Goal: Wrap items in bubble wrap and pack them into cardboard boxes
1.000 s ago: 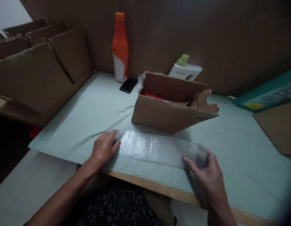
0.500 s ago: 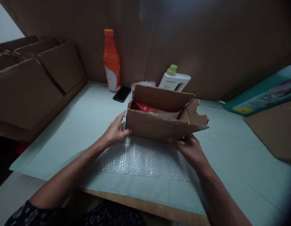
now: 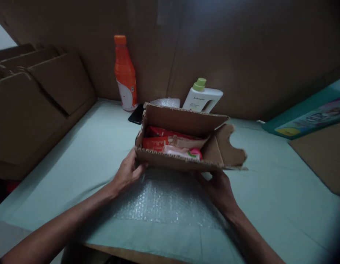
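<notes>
— What are the hands on?

— An open brown corrugated cardboard box (image 3: 183,161), shallow and oblong, with rough, torn-looking edges. Its right end flap (image 3: 227,148) sticks out and has a bite-shaped notch in its upper edge. Inside lie red and pink packets (image 3: 170,145).

— Which way does it run?

— Its long axis goes left to right, roughly along the near edge of the pale green worktop (image 3: 76,154). The open mouth is tipped up and towards the person.

— And the grip?

— The left hand (image 3: 127,174) is closed on the box's near left corner, thumb against the front wall. The right hand (image 3: 219,189) holds it from beneath near the right end; its fingers are hidden under the box.

— Where is the box?

— Mid-worktop, above the far edge of a clear bubble wrap sheet (image 3: 167,200) that lies flat close to the near edge.
</notes>
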`<move>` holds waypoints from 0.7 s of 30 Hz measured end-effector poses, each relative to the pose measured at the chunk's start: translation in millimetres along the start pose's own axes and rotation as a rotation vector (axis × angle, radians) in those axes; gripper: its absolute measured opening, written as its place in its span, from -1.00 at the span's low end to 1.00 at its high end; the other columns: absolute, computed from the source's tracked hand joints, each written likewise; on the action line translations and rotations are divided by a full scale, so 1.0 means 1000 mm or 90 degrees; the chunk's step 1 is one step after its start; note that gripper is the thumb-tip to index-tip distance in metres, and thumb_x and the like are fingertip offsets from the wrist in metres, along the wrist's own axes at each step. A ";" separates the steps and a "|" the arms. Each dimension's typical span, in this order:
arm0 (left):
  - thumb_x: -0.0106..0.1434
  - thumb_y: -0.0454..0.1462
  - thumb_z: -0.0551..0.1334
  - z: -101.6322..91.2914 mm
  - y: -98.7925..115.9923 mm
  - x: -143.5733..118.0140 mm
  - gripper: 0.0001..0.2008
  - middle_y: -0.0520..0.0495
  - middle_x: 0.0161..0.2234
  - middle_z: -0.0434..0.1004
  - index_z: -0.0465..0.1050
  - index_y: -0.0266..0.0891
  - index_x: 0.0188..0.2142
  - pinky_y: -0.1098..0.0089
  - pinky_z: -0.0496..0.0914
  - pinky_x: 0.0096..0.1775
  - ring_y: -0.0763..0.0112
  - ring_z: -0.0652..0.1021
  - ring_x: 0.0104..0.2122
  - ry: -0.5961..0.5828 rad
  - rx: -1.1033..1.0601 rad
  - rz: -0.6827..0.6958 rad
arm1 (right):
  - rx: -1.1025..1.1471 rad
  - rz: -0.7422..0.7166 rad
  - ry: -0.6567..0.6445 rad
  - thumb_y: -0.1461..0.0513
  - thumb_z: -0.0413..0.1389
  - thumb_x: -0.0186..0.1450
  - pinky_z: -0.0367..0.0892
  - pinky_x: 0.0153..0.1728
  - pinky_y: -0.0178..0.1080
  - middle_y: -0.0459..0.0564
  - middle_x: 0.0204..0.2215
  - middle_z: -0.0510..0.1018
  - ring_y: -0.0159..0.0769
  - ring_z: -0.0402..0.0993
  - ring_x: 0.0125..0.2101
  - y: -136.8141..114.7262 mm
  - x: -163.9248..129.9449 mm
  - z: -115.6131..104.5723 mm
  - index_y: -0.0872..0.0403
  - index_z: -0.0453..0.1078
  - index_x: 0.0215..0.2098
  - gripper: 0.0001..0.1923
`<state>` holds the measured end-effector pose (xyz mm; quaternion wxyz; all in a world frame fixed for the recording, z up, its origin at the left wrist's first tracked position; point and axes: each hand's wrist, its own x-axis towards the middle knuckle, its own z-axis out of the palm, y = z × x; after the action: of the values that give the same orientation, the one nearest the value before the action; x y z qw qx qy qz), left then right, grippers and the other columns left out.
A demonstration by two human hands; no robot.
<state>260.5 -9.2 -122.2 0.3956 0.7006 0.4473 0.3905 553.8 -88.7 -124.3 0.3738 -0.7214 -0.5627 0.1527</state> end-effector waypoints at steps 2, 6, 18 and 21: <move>0.26 -0.25 0.19 -0.001 0.000 0.018 -0.53 -0.20 0.01 0.53 0.32 -0.19 0.18 0.12 0.52 -0.08 0.16 0.56 -0.11 -0.004 0.012 0.015 | 0.019 0.033 -0.009 -0.10 0.23 0.12 0.45 -0.36 -0.08 0.10 -0.34 0.63 -0.02 0.56 -0.35 -0.013 0.022 0.001 0.10 0.45 -0.19 -0.51; 0.31 -0.30 0.17 -0.014 0.006 0.020 -0.31 -0.27 0.31 0.25 -0.01 -0.09 0.39 -0.04 0.40 0.15 0.03 0.40 0.21 0.074 0.136 0.098 | 0.046 -0.020 0.008 -0.05 0.17 0.21 0.49 -0.21 0.00 0.15 -0.11 0.62 -0.01 0.57 -0.19 -0.018 0.020 -0.015 0.10 0.39 0.06 -0.44; 0.45 -0.02 0.06 -0.004 0.006 -0.103 -0.35 -0.24 0.43 0.05 -0.01 -0.19 0.41 -0.07 -0.04 0.38 0.05 0.09 0.42 -0.327 0.541 0.245 | -0.228 -0.361 -0.238 0.16 0.03 0.42 0.30 0.19 0.12 0.19 0.30 0.34 0.02 0.26 0.28 -0.033 -0.097 0.027 0.11 0.25 0.33 -0.46; 0.46 -0.05 0.05 -0.034 -0.009 -0.109 -0.41 -0.17 0.45 -0.02 0.00 -0.07 0.41 -0.11 -0.01 0.37 0.05 0.07 0.43 -0.284 0.575 0.211 | -0.313 -0.263 -0.161 0.08 -0.05 0.46 0.31 0.15 0.15 0.19 0.29 0.36 0.05 0.29 0.27 0.011 -0.101 -0.012 0.09 0.28 0.31 -0.48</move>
<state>195.1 -101.3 -138.6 0.0731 0.9284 0.3597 0.0578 536.9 -187.2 -143.8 0.1391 -0.6362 -0.7586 0.0222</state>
